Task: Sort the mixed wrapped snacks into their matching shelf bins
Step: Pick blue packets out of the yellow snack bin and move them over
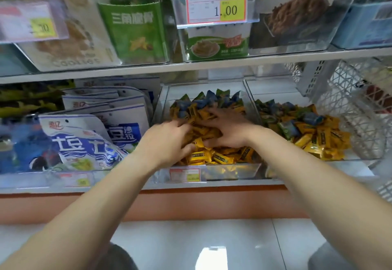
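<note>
1. The lower shelf (pixel 110 185) carries clear bins side by side, under an upper shelf (pixel 212 64) of boxed goods.
2. Blue-and-white snack bags (pixel 84 142) fill the left bin.
3. A white lattice basket (pixel 350 110) stands at the far right.
4. The middle bin (pixel 233 172) is heaped with yellow wrapped snacks (pixel 216 156), with blue-green wrapped snacks (pixel 212 97) along its back.
5. The right bin (pixel 275 91) holds both kinds mixed.
6. The left hand (pixel 167 140) is in the middle bin, its grip clamped on a cluster of the yellow wrapped snacks, fingers above and thumb below.
7. The right hand (pixel 224 129) lies just beside it on the same heap, grip apart, fingers spread flat and blurred.
8. A price label (pixel 216 4) above reads 1.00.
</note>
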